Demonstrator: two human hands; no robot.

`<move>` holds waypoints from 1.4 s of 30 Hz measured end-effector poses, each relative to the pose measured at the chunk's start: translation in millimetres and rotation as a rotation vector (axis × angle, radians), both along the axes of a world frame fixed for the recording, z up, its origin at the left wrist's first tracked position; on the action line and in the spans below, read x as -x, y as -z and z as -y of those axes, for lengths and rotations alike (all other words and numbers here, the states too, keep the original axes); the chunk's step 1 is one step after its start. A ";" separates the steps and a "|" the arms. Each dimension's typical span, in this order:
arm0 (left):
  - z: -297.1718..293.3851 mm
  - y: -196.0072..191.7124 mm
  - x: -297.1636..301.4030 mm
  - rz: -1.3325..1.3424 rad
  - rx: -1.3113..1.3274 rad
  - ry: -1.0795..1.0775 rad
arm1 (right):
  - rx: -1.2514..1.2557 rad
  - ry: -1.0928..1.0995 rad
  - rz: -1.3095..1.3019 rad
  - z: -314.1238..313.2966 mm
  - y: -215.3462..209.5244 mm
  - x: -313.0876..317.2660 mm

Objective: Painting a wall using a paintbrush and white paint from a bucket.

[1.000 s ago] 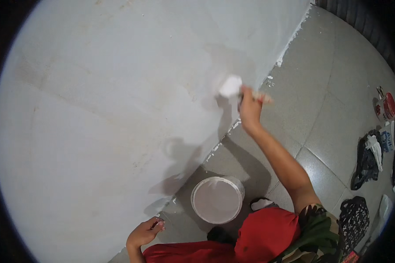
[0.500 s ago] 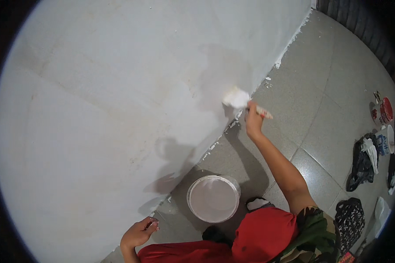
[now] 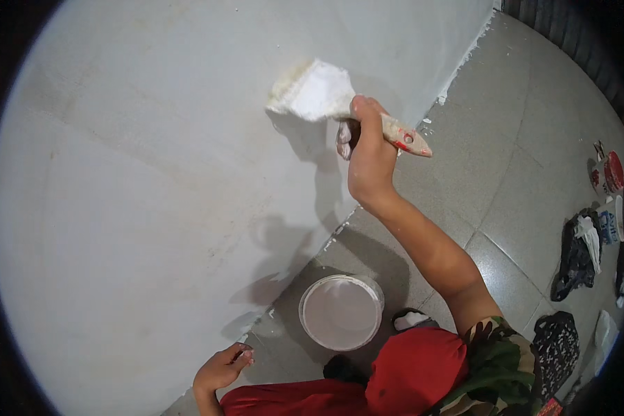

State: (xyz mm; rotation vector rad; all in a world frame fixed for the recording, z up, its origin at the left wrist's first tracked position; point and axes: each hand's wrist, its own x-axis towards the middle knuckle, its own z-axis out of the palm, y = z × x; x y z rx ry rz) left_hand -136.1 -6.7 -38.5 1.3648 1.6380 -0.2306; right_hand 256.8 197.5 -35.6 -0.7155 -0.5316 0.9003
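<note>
My right hand (image 3: 373, 149) is closed around the handle of a wide paintbrush (image 3: 319, 91), its bristles loaded with white paint. The bristles lie against the pale wall (image 3: 152, 173), and the red-marked handle end points right, over the floor. Low on the left, my left hand (image 3: 223, 367) hangs beside the foot of the wall. Its fingers are loosely bent, apart from the thumb, with white smears on the tips and nothing visible held. A round bucket (image 3: 380, 305) of thin whitish liquid stands on the floor between my two arms.
White paint flecks (image 3: 331, 243) line the joint of wall and grey tiled floor (image 3: 478, 180). At the right lie a red-rimmed tub (image 3: 611, 173), a white and blue tub (image 3: 610, 223), a black plastic bag (image 3: 572, 274) and a black-and-white patterned cloth (image 3: 556, 347). My red-clad knee (image 3: 419, 371) is near the bucket.
My right hand has carried the paintbrush up and left across the wall, away from the floor joint. My left hand and the bucket have stayed nearly in place.
</note>
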 end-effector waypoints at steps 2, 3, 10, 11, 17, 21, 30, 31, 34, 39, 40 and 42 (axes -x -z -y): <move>-1.2 -1.1 -0.2 -0.039 0.009 -0.015 | -0.056 -0.009 -0.037 -0.3 6.5 6.4; -2.1 -2.1 -1.2 -0.037 0.009 -0.017 | -0.057 -0.011 -0.035 -1.1 27.6 12.3; -6.0 -7.6 -11.4 -0.022 -0.024 0.037 | 0.373 0.251 0.383 18.1 241.7 18.2; -4.4 -10.4 -10.9 -0.067 -0.011 0.038 | 0.490 0.233 0.412 27.0 245.0 18.7; -1.1 -5.5 -4.9 -0.013 0.003 -0.017 | 0.516 0.107 0.284 16.7 150.9 26.9; 0.8 -4.7 -3.3 -0.015 -0.010 0.005 | 0.079 -0.086 -0.048 17.3 26.0 15.6; -3.4 -3.9 -8.5 -0.017 -0.029 0.033 | 0.272 0.189 0.376 17.0 165.1 27.8; -4.0 -6.3 -9.9 -0.050 -0.008 0.031 | 0.355 0.188 0.393 21.6 193.6 25.2; -2.6 -4.7 -9.5 -0.049 0.002 0.024 | 0.576 0.233 0.287 26.6 243.6 17.1; -4.3 -10.8 -15.4 -0.062 0.017 0.013 | 0.477 0.123 0.146 18.6 136.6 29.0; -4.7 -12.0 -17.6 -0.051 0.019 0.011 | 0.393 0.070 0.060 16.1 106.7 30.4; -4.5 -12.8 -18.2 -0.041 0.023 0.007 | 0.311 0.015 -0.027 15.4 53.7 24.9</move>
